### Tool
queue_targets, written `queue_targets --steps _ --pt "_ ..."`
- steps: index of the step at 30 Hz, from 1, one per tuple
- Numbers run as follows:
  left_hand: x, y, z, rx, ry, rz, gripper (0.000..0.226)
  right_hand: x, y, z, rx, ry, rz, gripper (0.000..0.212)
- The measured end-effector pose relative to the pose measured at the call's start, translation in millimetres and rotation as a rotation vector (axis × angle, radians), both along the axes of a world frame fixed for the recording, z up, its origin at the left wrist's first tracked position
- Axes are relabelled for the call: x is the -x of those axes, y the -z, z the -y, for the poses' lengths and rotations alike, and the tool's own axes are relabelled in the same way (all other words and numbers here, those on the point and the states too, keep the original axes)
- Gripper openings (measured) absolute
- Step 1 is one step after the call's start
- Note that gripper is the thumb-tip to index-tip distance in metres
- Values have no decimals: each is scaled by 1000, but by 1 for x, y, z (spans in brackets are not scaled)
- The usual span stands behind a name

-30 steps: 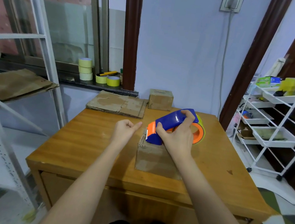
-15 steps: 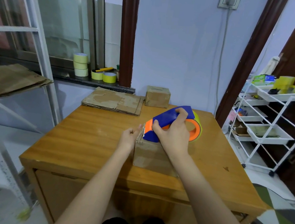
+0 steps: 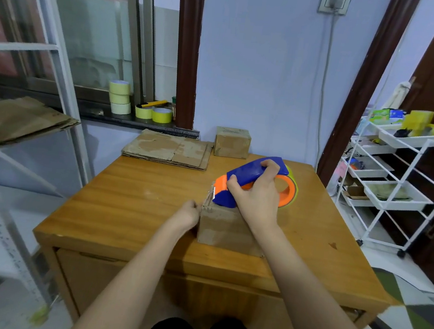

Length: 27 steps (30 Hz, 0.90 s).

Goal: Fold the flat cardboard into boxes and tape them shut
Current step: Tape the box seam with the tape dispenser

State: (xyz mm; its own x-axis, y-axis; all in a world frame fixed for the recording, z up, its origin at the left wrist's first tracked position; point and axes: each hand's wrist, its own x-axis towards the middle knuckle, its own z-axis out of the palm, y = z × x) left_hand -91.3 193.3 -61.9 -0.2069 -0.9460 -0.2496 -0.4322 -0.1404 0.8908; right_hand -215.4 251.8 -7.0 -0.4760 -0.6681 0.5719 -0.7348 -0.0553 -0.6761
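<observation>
Midway, you're taping the folded box.

Nearest you, at table centre, your left hand pinches the cardboard box at its left top edge, while your right hand grips the blue-and-orange tape dispenser on its top. One sealed box stands at 12 o'clock on the wooden table; flat cardboard at 11 o'clock looks unfolded, so more remains. Tape rolls line the windowsill; a white cart stands at 2 o'clock.

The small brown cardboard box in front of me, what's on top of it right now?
A blue and orange tape dispenser sits on the small brown cardboard box, gripped by the right hand. Dispenser and hand cover the box's top, hiding any tape.
</observation>
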Motion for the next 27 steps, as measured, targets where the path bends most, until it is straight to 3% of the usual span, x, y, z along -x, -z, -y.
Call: queue_targets --steps 2,6,13,18,22,27 --pt "-4 1 -2 88 -67 -157 22 0 0 0 8 -8 15 59" --pt "-3 -10 -23 160 -49 -494 46 0 0 -1 15 -24 35 58" --pt "7 -10 -45 155 18 -495 51 1 1 -2 39 -28 47 57" --pt "-2 -14 -45 120 91 -330 45 2 1 -2 38 -31 54 55" --pt "-3 -12 -43 221 42 -448 50 2 2 -1 37 -35 63 55" --pt "7 -10 -46 196 25 -501 48 3 2 0 48 -32 61 56"
